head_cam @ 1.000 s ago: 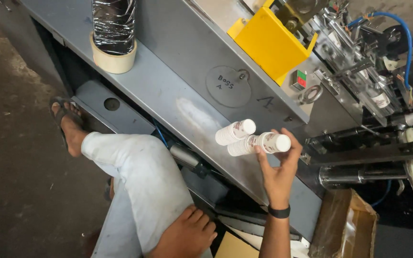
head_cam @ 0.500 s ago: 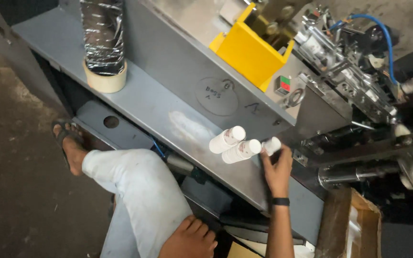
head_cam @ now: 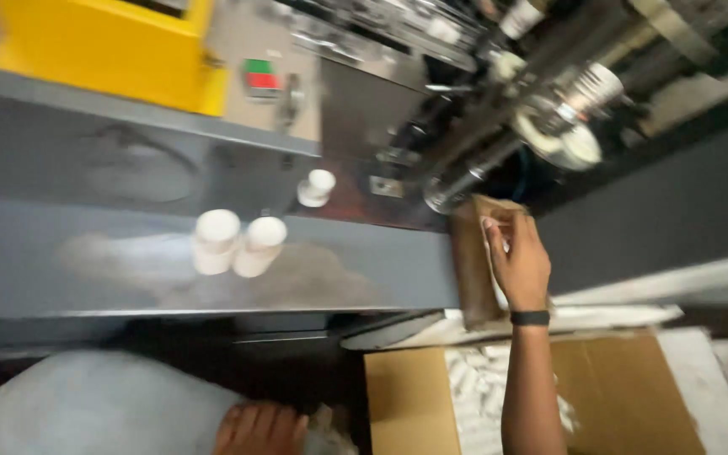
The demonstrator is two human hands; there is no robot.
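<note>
Our right hand [head_cam: 517,263] reaches up to the edge of a brown cardboard box [head_cam: 473,270] that stands just beside the end of the grey machine shelf [head_cam: 364,270]. The fingers [head_cam: 499,232] are curled over the box's top rim; the frame is blurred, so we cannot tell whether they grip the flap or merely rest on it, or whether anything small sits inside them. Well to the left of those fingers, two stacks of white paper cups [head_cam: 236,242] lie side by side on the shelf, touching each other, and a third single white cup [head_cam: 316,187] stands apart, nearer the machine. Below the fingers, along the wrist, an open carton [head_cam: 600,396] shows a heap of white pieces inside. Our left hand [head_cam: 261,428] rests low on the knee, loosely open and holding nothing. As we judge it, the cup stacks are already set down on the shelf and not yet boxed.
</note>
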